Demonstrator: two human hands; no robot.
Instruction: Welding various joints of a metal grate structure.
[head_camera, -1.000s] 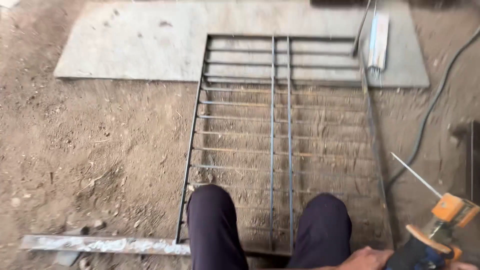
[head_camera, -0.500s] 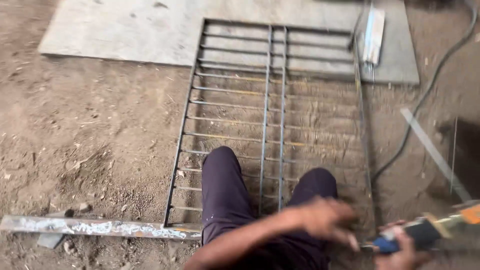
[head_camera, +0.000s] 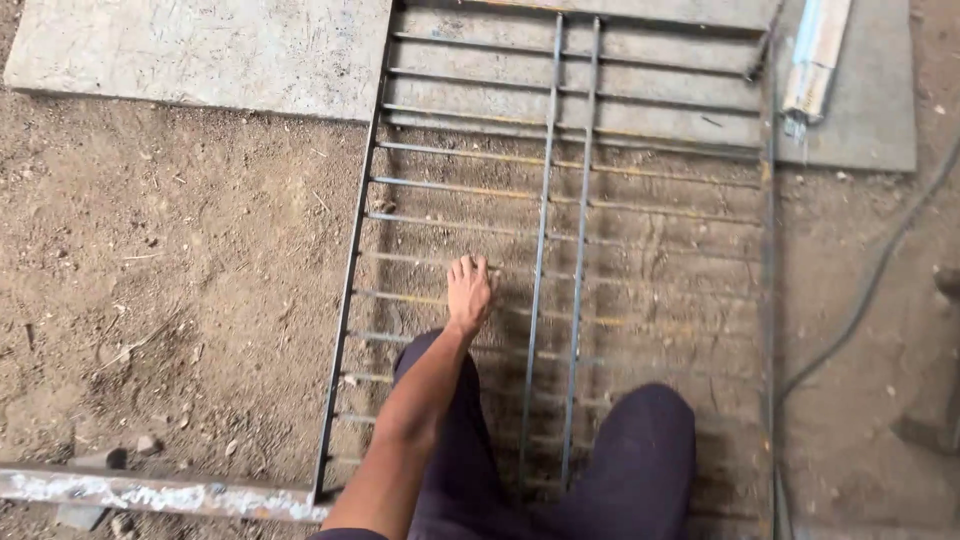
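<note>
A rusty metal grille (head_camera: 660, 210) with two long uprights and several thin crossbars lies flat on the dirt, its far end resting on a concrete slab (head_camera: 200, 50). My left hand (head_camera: 468, 292) reaches forward over my left knee. It is on a thin crossbar in the grille's left half, with the fingers curled over the bar. My knees in dark trousers (head_camera: 640, 450) are over the grille's near end. My right hand is out of view.
A pale wrapped bundle (head_camera: 818, 50) lies on the slab at the top right. A dark cable (head_camera: 880, 270) runs across the dirt on the right. A paint-flecked metal bar (head_camera: 150, 492) lies across the bottom left, next to the grille's corner.
My left hand has left the tool at the lower right and moved forward onto a crossbar. My right hand and the orange-tipped tool have gone out of view.
</note>
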